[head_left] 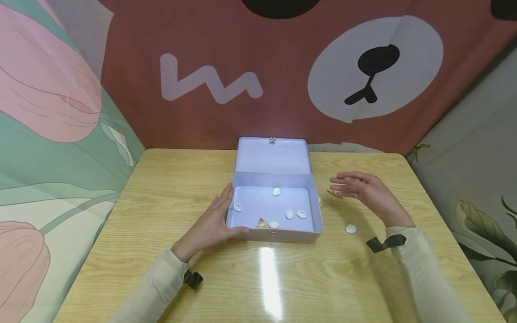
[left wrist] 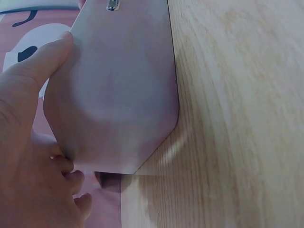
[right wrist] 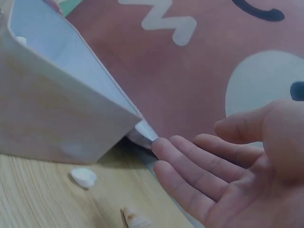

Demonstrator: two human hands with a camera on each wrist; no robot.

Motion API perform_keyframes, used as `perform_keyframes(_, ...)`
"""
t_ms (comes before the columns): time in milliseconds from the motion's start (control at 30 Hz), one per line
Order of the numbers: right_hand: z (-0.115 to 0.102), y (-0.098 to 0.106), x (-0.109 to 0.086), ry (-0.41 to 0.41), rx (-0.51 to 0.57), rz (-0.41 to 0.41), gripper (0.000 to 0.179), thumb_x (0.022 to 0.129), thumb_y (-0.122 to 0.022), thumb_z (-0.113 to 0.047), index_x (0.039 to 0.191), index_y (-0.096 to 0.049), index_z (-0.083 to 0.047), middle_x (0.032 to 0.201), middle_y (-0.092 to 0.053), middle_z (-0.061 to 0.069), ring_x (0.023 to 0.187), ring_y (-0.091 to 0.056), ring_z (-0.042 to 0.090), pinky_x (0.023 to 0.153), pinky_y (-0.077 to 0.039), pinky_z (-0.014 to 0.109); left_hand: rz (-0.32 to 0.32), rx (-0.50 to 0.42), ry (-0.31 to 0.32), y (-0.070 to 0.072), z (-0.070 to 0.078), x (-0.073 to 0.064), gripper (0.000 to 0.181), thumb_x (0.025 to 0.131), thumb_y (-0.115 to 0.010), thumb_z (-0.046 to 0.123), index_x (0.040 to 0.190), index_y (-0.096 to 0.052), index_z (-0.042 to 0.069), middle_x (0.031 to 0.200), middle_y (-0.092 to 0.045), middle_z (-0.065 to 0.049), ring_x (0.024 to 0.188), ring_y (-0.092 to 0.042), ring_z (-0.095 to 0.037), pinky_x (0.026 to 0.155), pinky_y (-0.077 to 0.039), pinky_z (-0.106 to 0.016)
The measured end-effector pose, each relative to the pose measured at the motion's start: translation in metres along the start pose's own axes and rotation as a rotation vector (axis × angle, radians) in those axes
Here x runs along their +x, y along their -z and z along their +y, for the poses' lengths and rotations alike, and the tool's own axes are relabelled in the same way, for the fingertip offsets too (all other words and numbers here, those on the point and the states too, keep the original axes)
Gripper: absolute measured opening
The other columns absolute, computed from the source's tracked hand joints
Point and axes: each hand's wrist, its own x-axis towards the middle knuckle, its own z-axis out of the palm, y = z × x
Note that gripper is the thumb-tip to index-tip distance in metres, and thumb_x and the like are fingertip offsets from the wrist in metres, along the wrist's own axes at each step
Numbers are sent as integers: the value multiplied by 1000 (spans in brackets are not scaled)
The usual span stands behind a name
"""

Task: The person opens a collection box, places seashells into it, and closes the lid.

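A pale lilac tin box (head_left: 274,235) stands on the table with its lid (head_left: 272,155) raised at the back. Inside lie several small white seashells (head_left: 289,214) and a brownish shell (head_left: 262,223) by the front wall. My left hand (head_left: 214,220) grips the box's front left corner, thumb on the front rim and fingers along the left side. To the right of the box, my right hand (head_left: 373,194) hovers with fingers extended and nothing in them. Below it on the tabletop are a spiral shell (right wrist: 135,219) and a white seashell (right wrist: 83,177) beside the box.
Another white seashell (head_left: 351,229) lies on the wooden table (head_left: 161,206), nearer to me than the right hand. Behind the table hangs a reddish-brown cloth (head_left: 282,103) with a cartoon print. Patterned cloths (head_left: 48,179) flank both sides.
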Motion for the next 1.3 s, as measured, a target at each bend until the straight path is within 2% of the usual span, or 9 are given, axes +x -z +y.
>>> perform_keyframes(200, 11, 7, 4, -16, 12, 27, 50, 113, -53, -37, 151, -51, -4, 142, -71, -2, 118, -74, 3, 105, -61, 26, -2, 1, 6, -1, -1, -1, 134, 81, -87, 61, 170, -7, 1, 181, 1, -10, 169, -7, -31, 138, -10, -53)
perform_keyframes(500, 35, 20, 10, -50, 10, 86, 54, 113, -53, -37, 155, -46, -4, 123, -72, -24, 117, -73, -1, 105, -61, 29, 10, -4, -3, -2, -3, -2, 135, 81, -88, 61, 169, -6, 0, 181, -2, -15, 169, -8, -31, 138, -11, -54)
perform_keyframes(667, 52, 26, 18, -70, -7, 157, 54, 111, -59, -29, 155, -46, -1, 121, -70, -22, 111, -72, -4, 102, -62, 29, 4, -5, 4, -1, -2, -2, 135, 81, -87, 61, 170, -5, 1, 182, 0, -12, 169, -8, -30, 138, -11, -54)
perform_keyframes(800, 64, 28, 24, -108, -72, 197, 61, 109, -63, -30, 158, -45, 0, 119, -67, -23, 104, -69, -9, 98, -62, 26, -2, -6, 7, -1, -1, -1, 135, 81, -87, 61, 170, -5, 2, 181, 1, -11, 169, -7, -28, 138, -10, -53)
perform_keyframes(900, 69, 27, 28, -91, -115, 210, 60, 110, -61, -25, 158, -43, 5, 121, -68, -17, 98, -67, -11, 93, -63, 23, -3, -9, 8, -1, -1, -1, 135, 81, -88, 62, 170, -5, 2, 181, 1, -11, 169, -7, -29, 138, -10, -53)
perform_keyframes(1100, 73, 21, 33, -78, -209, 191, 57, 109, -60, -22, 157, -44, 7, 143, -63, 18, 92, -64, -11, 84, -62, 23, -4, -14, 12, 0, -1, -1, 136, 80, -87, 63, 170, -5, 3, 182, 1, -11, 169, -7, -28, 138, -10, -52)
perform_keyframes(1300, 72, 15, 35, -87, -256, 182, 58, 108, -64, -25, 155, -48, 4, 152, -55, 28, 89, -63, -10, 77, -60, 21, -8, -20, 13, 1, 0, 0, 136, 81, -87, 64, 170, -4, 4, 182, 1, -10, 169, -7, -26, 138, -11, -51)
